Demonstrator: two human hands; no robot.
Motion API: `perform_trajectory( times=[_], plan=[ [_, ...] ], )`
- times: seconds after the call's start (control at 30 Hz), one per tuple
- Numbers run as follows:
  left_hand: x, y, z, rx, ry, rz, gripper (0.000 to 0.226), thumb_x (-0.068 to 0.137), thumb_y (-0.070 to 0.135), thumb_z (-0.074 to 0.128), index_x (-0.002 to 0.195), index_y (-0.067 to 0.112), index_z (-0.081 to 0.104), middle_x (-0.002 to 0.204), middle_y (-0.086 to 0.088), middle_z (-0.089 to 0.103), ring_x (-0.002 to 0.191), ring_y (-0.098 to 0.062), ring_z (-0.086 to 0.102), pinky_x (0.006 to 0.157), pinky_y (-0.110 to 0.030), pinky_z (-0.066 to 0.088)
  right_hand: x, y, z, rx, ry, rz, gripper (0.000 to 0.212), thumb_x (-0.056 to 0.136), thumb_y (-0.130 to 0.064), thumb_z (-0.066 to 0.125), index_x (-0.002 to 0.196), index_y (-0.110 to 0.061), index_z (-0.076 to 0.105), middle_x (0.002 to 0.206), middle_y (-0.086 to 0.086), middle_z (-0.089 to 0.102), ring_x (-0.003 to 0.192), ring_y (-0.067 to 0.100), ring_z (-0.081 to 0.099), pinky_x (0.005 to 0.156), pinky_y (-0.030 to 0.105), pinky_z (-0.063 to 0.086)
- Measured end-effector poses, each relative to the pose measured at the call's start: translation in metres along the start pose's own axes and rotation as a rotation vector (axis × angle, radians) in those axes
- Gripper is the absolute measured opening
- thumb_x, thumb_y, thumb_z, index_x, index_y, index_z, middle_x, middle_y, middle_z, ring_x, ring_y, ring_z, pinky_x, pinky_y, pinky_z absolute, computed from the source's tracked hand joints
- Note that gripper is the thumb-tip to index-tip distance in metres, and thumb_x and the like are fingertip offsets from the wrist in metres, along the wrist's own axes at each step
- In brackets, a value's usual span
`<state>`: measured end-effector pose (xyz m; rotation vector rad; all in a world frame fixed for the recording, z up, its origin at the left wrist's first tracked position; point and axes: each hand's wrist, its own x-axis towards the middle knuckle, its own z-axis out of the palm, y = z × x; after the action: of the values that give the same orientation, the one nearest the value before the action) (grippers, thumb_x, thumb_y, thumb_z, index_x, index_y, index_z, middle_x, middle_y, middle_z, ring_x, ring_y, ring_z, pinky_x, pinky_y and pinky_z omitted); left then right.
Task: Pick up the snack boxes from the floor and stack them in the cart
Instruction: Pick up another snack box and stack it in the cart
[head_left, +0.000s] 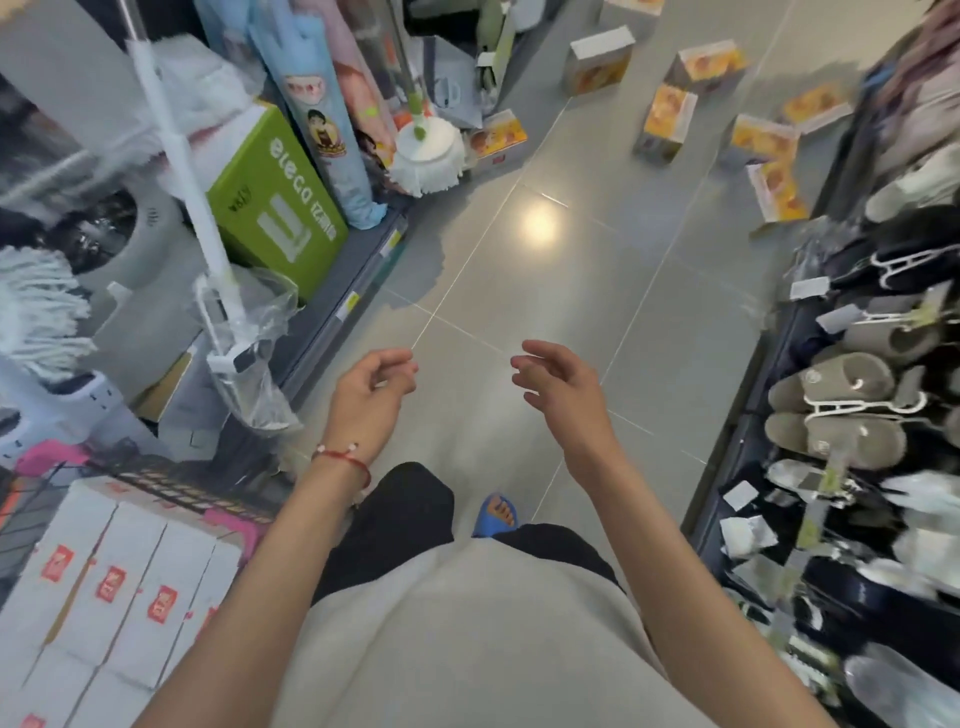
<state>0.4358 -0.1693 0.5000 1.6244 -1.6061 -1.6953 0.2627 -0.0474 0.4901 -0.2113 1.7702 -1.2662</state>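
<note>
- Left hand and right hand hang over the floor, fingers loosely curled; neither holds anything
- Boxes lie scattered on the floor well ahead, some upright, some flat; one sits just beside a mop; the cart at lower left already holds white ones in rows
- They look like thin cardboard: probably light, stiff, easily dented; glossy faces may slip; best pinched across the narrow sides, thumb opposite fingers

Cart partly beyond edge (lower left)

Orange-and-white snack boxes, grey floor
</note>
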Motion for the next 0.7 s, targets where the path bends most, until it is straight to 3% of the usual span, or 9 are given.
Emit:
perform_trajectory(
  times=[0.2, 0.43, 0.7],
  plan=[
    [0.059, 0.056, 0.050, -0.026, -0.074, 0.026, 0.023, 0.095, 0.006, 0.059, 0.102, 0.026, 0.067, 0.105, 0.005, 0.072, 0.110, -0.022, 0.067, 0.097, -0.038, 0.050, 0.054, -0.038, -0.036, 0.083, 0.076, 0.014, 0.025, 0.102, -0.014, 0.060, 0.125, -0.020, 0.067, 0.114, -0.002, 0.076, 0.105, 0.015, 0.072, 0.094, 0.031, 0.054],
    [0.167, 0.132, 0.126, 0.016, -0.232, 0.013, 0.022, 0.097, 0.008, 0.056, 0.115, 0.014, 0.067, 0.114, -0.005, 0.072, 0.097, -0.017, 0.068, 0.088, -0.030, 0.049, 0.141, -0.100, -0.076, 0.165, 0.246, 0.039, 0.024, 0.101, -0.018, 0.064, 0.124, -0.024, 0.068, 0.115, -0.003, 0.076, 0.102, 0.011, 0.073, 0.094, 0.028, 0.055],
    [0.254, 0.212, 0.205, 0.141, -0.438, 0.067, 0.024, 0.097, 0.006, 0.056, 0.102, 0.027, 0.067, 0.105, 0.001, 0.072, 0.104, -0.022, 0.068, 0.081, -0.022, 0.047, 0.217, -0.172, -0.111, 0.310, 0.383, 0.061, 0.020, 0.100, -0.018, 0.066, 0.118, -0.025, 0.069, 0.115, 0.002, 0.076, 0.096, 0.009, 0.072, 0.095, 0.032, 0.054]
  ],
)
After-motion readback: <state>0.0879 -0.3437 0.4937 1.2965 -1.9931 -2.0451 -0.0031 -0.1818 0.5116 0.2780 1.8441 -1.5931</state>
